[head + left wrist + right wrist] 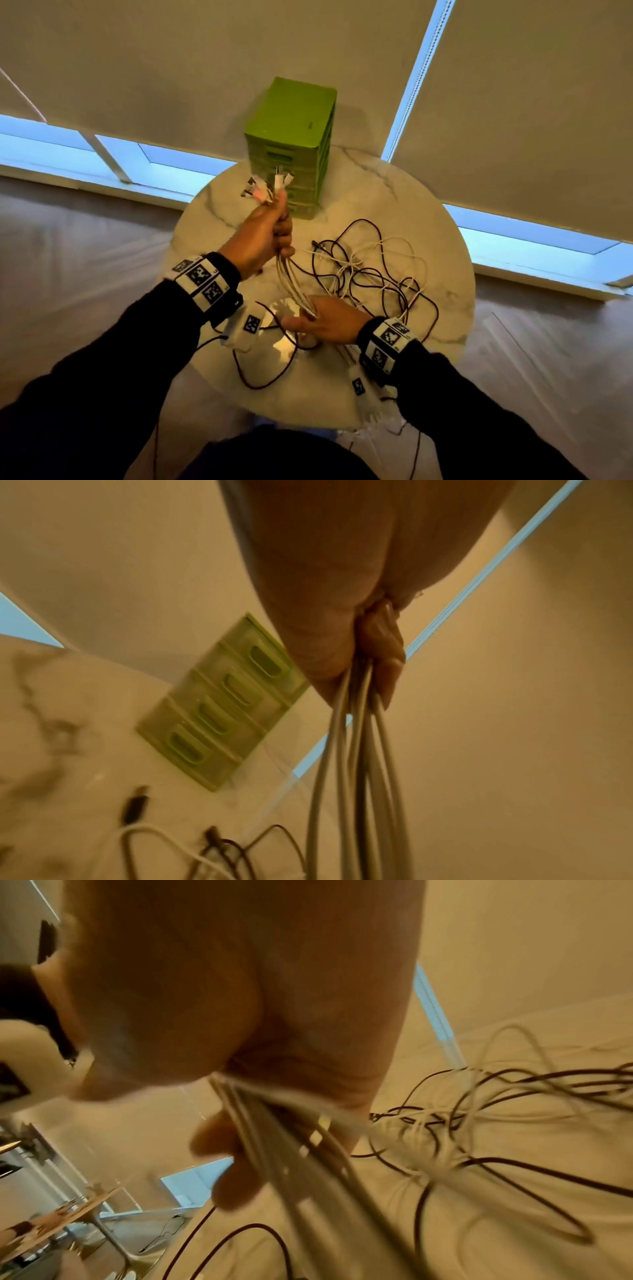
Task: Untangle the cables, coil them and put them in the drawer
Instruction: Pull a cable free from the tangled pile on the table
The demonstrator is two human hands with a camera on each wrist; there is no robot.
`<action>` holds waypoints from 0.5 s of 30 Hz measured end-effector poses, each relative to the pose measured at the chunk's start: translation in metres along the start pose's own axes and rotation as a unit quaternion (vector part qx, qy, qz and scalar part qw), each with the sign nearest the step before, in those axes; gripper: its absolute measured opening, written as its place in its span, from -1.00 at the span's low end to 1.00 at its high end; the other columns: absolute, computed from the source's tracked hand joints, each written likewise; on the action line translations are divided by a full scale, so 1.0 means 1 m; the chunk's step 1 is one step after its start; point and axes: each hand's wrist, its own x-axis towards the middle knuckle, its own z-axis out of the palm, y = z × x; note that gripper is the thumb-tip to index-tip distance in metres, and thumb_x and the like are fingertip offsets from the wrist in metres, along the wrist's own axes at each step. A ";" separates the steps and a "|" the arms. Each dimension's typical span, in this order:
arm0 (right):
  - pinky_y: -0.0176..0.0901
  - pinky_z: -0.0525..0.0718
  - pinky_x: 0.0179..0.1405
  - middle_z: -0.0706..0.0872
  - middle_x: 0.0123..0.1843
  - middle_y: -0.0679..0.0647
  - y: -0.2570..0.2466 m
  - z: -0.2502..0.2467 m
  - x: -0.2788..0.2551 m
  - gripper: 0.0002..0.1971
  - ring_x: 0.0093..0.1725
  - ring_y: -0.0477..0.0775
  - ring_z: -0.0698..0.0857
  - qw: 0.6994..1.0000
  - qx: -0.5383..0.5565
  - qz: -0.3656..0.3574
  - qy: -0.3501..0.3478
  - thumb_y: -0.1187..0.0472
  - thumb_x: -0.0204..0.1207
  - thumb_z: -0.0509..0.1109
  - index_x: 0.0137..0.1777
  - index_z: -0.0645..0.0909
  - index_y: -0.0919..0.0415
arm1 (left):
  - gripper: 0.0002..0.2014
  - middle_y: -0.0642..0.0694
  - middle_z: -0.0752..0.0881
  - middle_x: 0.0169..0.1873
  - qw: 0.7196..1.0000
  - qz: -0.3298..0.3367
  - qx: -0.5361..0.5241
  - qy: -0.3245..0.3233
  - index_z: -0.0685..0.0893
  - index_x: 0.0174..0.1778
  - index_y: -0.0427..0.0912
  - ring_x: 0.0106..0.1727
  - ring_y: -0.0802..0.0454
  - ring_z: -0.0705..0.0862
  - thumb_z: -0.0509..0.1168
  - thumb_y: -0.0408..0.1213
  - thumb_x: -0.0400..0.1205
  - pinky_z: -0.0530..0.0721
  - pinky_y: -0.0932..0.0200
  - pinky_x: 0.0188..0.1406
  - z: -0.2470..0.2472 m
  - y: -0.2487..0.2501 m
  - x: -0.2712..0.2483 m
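Observation:
My left hand (274, 228) is raised above the table and grips a bundle of white cables (291, 277) just below their plug ends (270, 186), which stick up in front of the green drawer unit (291, 147). The bundle runs down to my right hand (315, 320), whose fingers curl round the white cables (274, 1139) low over the table. In the left wrist view the left hand (325, 620) clamps several white cables (346, 764) that hang down. A tangle of black and white cables (370, 274) lies to the right of my hands. All the drawers look closed.
The round marble table (411, 205) stands before window blinds. The drawer unit (219, 704) stands at its far edge. A black plug (135, 804) lies loose on the marble. Thin dark wires (257, 377) from the wrist cameras trail over the table's near edge.

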 end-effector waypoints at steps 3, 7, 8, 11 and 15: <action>-0.12 0.64 -0.04 0.70 0.03 0.03 0.003 0.007 0.026 -0.18 -0.06 0.02 0.68 0.992 0.129 0.011 0.002 -0.65 0.42 -0.17 0.09 0.55 0.03 | -0.56 0.09 0.22 -0.50 0.999 0.006 0.022 0.028 0.28 -0.35 0.01 -0.51 0.13 0.18 0.01 0.14 0.81 0.24 0.16 -0.45 -0.029 -0.006 -0.013; -0.11 0.59 0.10 0.73 0.20 0.16 0.022 0.007 0.064 -0.44 0.07 0.04 0.71 0.992 0.110 0.030 0.056 -0.23 0.77 0.01 0.20 0.68 0.17 | -0.57 0.07 0.17 -0.48 0.998 0.000 0.022 0.060 0.25 -0.34 0.01 -0.49 0.12 0.13 -0.02 0.11 0.82 0.24 0.20 -0.47 -0.053 -0.014 -0.028; -0.08 0.55 0.22 0.70 0.25 0.21 0.033 0.010 0.075 -0.57 0.15 0.07 0.68 0.998 0.047 0.021 0.048 -0.14 0.76 0.12 0.22 0.69 0.14 | -0.57 0.07 0.15 -0.48 0.998 -0.001 0.023 0.065 0.23 -0.34 0.01 -0.49 0.12 0.12 -0.02 0.10 0.83 0.24 0.21 -0.49 -0.055 -0.016 -0.030; -0.06 0.44 0.49 0.55 0.41 0.24 0.049 0.024 0.102 -0.66 0.39 0.16 0.55 0.996 -0.086 0.032 -0.004 0.02 0.72 0.24 0.42 0.62 0.04 | -0.56 0.07 0.14 -0.48 0.997 -0.011 0.016 0.081 0.21 -0.34 0.01 -0.51 0.12 0.12 -0.01 0.10 0.83 0.24 0.21 -0.50 -0.062 -0.024 -0.033; 0.05 0.59 0.28 0.54 0.23 0.23 0.047 0.030 0.113 -0.66 0.22 0.30 0.60 0.981 -0.190 0.030 0.017 0.01 0.69 0.23 0.44 0.55 -0.07 | -0.59 0.05 0.17 -0.46 0.996 -0.024 0.019 0.087 0.24 -0.32 0.01 -0.50 0.12 0.15 0.01 0.10 0.82 0.21 0.15 -0.45 -0.066 -0.032 -0.036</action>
